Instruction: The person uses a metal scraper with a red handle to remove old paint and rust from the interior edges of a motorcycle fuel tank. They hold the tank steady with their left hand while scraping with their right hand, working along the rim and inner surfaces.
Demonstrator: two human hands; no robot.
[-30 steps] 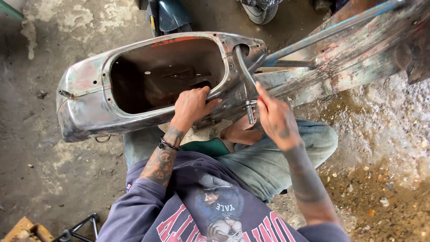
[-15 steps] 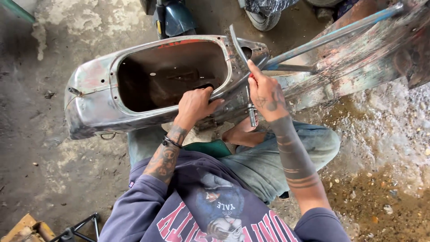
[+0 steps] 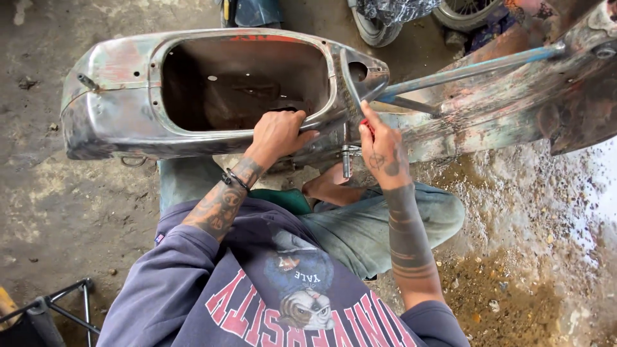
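Since the earlier frame the right hand has swung the wrench handle further up toward the shell's rim. Left to right: the bare metal scooter body point(image 3: 212, 83) lies on its side across the person's lap. The left hand point(image 3: 277, 133) has a closed grip on the rim of its opening, steadying it. The right hand point(image 3: 384, 151) is clenched around a bent wrench point(image 3: 352, 83), whose socket end point(image 3: 346, 160) sits on a fitting below. Judging by this, a fastener is being turned; continuing calls for resetting the handle while holding the shell firm.
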